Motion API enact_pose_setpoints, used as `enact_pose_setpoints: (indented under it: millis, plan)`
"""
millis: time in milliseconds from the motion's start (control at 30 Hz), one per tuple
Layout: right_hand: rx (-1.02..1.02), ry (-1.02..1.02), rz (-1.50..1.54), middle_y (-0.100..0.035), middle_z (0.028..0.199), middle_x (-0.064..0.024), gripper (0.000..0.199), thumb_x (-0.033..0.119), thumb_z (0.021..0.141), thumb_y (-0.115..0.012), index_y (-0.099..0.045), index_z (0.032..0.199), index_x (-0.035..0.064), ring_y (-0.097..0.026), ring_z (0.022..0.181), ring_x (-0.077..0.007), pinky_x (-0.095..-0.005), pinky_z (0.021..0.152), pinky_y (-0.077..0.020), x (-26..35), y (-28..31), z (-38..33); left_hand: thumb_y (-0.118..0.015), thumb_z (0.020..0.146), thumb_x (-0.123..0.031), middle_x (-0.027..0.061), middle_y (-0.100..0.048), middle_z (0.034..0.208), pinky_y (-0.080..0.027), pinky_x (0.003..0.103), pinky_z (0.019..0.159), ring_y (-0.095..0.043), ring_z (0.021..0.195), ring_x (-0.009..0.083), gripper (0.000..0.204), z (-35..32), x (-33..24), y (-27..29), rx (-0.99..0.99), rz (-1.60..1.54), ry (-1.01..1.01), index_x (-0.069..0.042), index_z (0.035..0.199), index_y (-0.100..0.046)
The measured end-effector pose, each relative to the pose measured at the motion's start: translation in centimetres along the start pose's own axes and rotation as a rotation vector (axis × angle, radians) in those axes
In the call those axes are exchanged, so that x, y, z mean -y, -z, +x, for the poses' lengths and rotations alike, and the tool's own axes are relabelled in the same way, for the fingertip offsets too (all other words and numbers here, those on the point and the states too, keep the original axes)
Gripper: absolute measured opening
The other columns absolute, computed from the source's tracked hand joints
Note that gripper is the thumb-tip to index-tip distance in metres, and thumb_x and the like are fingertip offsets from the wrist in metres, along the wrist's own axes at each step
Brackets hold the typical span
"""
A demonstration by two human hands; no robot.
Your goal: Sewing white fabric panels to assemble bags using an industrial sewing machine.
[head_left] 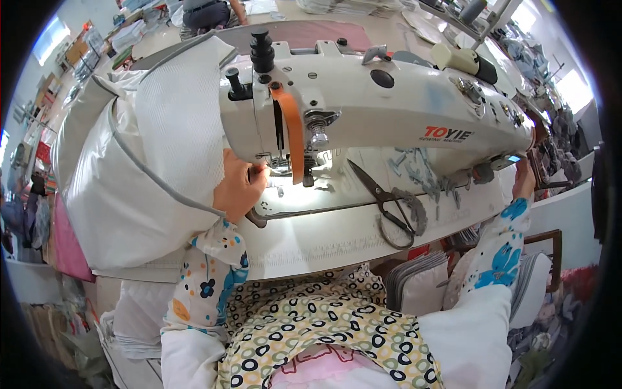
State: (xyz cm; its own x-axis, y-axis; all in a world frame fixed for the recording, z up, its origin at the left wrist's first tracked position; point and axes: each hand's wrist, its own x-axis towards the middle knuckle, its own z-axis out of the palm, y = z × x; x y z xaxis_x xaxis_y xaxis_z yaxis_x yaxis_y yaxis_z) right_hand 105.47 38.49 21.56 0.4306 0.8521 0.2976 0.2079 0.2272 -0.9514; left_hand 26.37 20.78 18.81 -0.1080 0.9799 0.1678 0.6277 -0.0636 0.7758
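Observation:
A white sewing machine [389,97] stands in front of me, its lamp lighting the needle area. My left hand [238,187] is closed in a pinch beside the needle and presser foot [280,165]; what its fingertips hold is too small to make out. White padded fabric with grey edging [149,155] drapes up and over to the left of that hand, touching the wrist. At the machine's far right end, my right hand [524,179] reaches up by the handwheel side, its fingers mostly hidden. An orange strap [291,133] hangs down in front of the needle bar.
Black scissors [383,198] lie on the machine bed, by a grey lint clump [413,211] and several grey scraps [414,172]. A ruled strip [324,245] runs along the table front. Stacked grey-edged pieces [418,282] sit below. Another person [210,13] is beyond the table.

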Motion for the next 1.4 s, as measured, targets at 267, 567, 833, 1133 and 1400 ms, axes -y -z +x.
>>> enact_pose_setpoints:
  millis: [267, 567, 833, 1133, 1400]
  plan:
    - [-0.132, 0.281, -0.394, -0.068, 0.113, -0.0138, 0.034, 0.024, 0.105, -0.048, -0.066, 0.113, -0.0036, -0.062, 0.104, -0.0221, -0.034, 0.096, -0.0457, 12.9, -22.7, -28.4, -0.069, 0.069, -0.001, 0.0127, -0.064, 0.088, -0.046, 0.042, 0.071, -0.058, 0.088, 0.0322, 0.015, 0.5, -0.1, 0.3, -0.135, 0.215, 0.011, -0.003, 0.083, -0.066]
    - [0.634, 0.508, -0.02, -0.071, 0.092, -0.0113, 0.011, -0.001, 0.089, -0.056, -0.067, 0.093, 0.001, -0.065, 0.085, -0.0272, -0.0422, 0.09, -0.0482, 17.1, -35.8, -43.6, -0.077, 0.064, -0.013, 0.0072, -0.069, 0.08, -0.048, 0.042, 0.068, -0.065, 0.072, 0.029, 0.022, 2.5, 1.2, 1.4, -0.066, 0.615, -0.14, -0.006, 0.083, -0.069]
    - [0.755, 0.51, -0.106, -0.067, 0.084, -0.0088, 0.007, 0.003, 0.085, -0.069, -0.066, 0.092, 0.0038, -0.061, 0.078, -0.0292, -0.0385, 0.078, -0.0467, 15.5, -37.9, -44.0, -0.08, 0.068, -0.026, 0.0041, -0.07, 0.098, -0.042, 0.053, 0.092, -0.064, 0.097, 0.0288, 0.042, 4.0, 2.7, -0.1, -0.068, 0.598, -0.208, -0.015, 0.107, -0.071]
    - [0.768, 0.571, -0.071, -0.061, 0.076, -0.0105, 0.002, 0.003, 0.088, -0.065, -0.064, 0.086, 0.0045, -0.056, 0.071, -0.0311, -0.0396, 0.067, -0.0431, 17.5, -39.4, -45.9, -0.062, 0.091, -0.025, 0.0191, -0.051, 0.143, -0.042, 0.05, 0.102, -0.052, 0.124, 0.0391, 0.054, -0.1, 9.4, -1.5, -0.556, 0.68, -0.267, -0.006, 0.14, -0.046]
    - [0.817, 0.438, -0.171, -0.054, 0.072, -0.0139, 0.015, 0.006, 0.095, -0.055, -0.056, 0.08, 0.0033, -0.052, 0.067, -0.0337, -0.0424, 0.061, -0.0401, 16.4, -37.3, -45.7, -0.068, 0.081, -0.007, 0.0193, -0.057, 0.126, -0.045, 0.048, 0.099, -0.056, 0.114, 0.0376, 0.038, -14.5, -8.4, 0.3, -0.18, 0.361, -0.335, -0.001, 0.117, -0.06]
